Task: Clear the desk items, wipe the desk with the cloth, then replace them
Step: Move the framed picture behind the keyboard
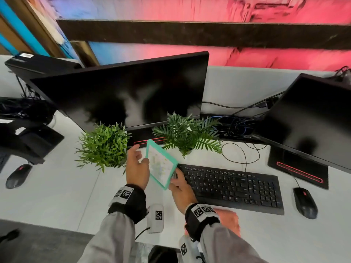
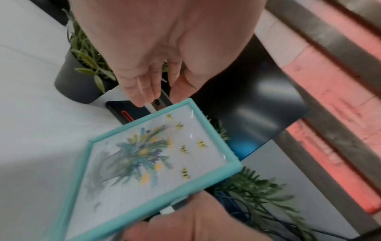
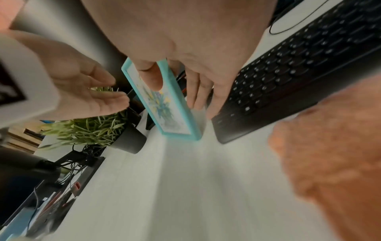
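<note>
Two plants [image 1: 103,147] [image 1: 187,132], one frame [image 1: 162,165]

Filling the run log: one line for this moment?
right hand: holds teal picture frame | left hand: open beside it | orange cloth: on desk

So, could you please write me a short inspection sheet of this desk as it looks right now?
Surface: white desk, bare at front left.
Job's things: teal picture frame held tilted; orange cloth beside black keyboard; two green potted plants.
Clutter: two black mice.
Grippers: right hand grips the frame; left hand open beside it.
Cables: black tangle behind keyboard.
Surroundings: two dark monitors, red-lit wall.
</note>
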